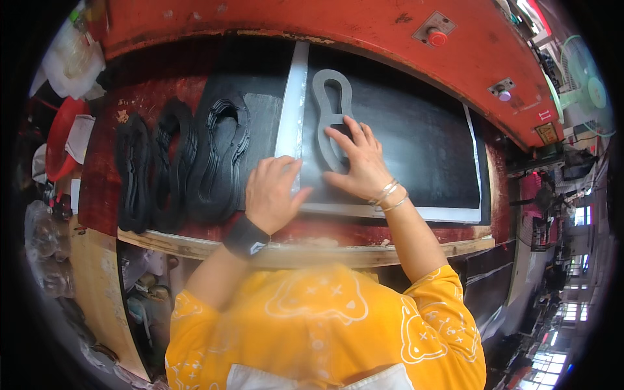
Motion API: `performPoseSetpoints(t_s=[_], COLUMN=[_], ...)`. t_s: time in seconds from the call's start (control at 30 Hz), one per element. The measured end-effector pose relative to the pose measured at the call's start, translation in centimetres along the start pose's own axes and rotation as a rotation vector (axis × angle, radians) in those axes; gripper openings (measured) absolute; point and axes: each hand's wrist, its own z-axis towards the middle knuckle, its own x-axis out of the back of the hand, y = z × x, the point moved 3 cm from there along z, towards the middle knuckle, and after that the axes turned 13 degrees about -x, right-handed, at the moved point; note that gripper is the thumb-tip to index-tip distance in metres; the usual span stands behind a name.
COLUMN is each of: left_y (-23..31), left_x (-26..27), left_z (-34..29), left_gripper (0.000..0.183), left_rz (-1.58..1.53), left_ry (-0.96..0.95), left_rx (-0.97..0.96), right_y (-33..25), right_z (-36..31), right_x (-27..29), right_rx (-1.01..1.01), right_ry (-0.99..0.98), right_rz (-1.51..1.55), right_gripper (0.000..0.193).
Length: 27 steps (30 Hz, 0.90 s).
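A grey sole-shaped frame (318, 101), apparently a cutting die with a crossbar, lies on a glossy black sheet (416, 143). My right hand (361, 159) holds its lower half, with the fingertips at the crossbar and the thumb by the rounded lower end. Part of the frame's right side is hidden under that hand. To its left, my left hand (272, 195) lies with fingers stretched and thumb apart, its fingertips near a white strip (292, 107). It holds nothing.
Black sole-shaped outlines stand in stacks (221, 156) at the left. Behind the sheet runs an orange machine beam (273, 18) with a red button (437, 39). A wooden edge (312, 255) borders the near side. A red round container (62, 140) sits far left, a fan (588, 91) far right.
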Motion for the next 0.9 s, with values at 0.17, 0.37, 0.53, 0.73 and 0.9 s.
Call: performPoseSetpoints(t_s=[0.17, 0.37, 0.53, 0.73, 0.9], left_y=[-0.3, -0.7, -1.3, -1.4, 2.1], left_x=[0.4, 0.4, 0.2, 0.1, -2.3], left_z=[0.2, 0.8, 1.6, 3.0, 3.2], left_gripper=[0.050, 0.051, 0.051, 0.045, 0.027], left_rz=[-0.047, -0.067, -0.058, -0.006, -0.672], left_ry=[-0.007, -0.015, -0.016, -0.004, 0.002], left_rx=[0.022, 0.058, 0.050, 0.110, 0.002], right_y=[0.3, -1.6, -1.9, 5.6, 18.8], right_z=[-0.2, 0.3, 1.1, 3.7, 6.1], right_x=[-1.1, -2.1, -1.9, 1.0, 5.4], right_rx=[0.097, 0.060, 0.035, -0.125, -0.300], right_ry=[0.092, 0.169, 0.143, 0.087, 0.592], right_rz=[0.102, 0.072, 0.044, 0.489, 0.321], right_gripper=[0.061, 0.058, 0.059, 0.057, 0.055])
